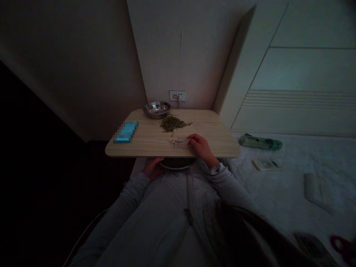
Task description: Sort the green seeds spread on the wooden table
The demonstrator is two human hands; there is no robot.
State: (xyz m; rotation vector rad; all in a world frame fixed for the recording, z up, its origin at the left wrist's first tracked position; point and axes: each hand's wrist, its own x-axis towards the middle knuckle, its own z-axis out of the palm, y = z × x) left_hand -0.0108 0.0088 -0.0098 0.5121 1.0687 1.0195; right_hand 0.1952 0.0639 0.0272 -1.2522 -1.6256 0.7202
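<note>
Right hand [198, 144] curled, hold unclear | left hand [153, 169] at bowl [175, 168], grip unclear, below table [219, 131] front edge | grain pile [172, 123] backward, long side-to-side, right nearer

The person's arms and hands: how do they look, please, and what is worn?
Both sleeves are long and light grey. The left hand and right hand wear no gloves. At the right wrist, something pale, perhaps a cuff or band, is too dim to identify.

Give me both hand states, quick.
Left hand: at the side of the lower bowl; grip can't be told.
Right hand: curled beside a clear item on the tabletop; whether it's held can't be told.
</note>
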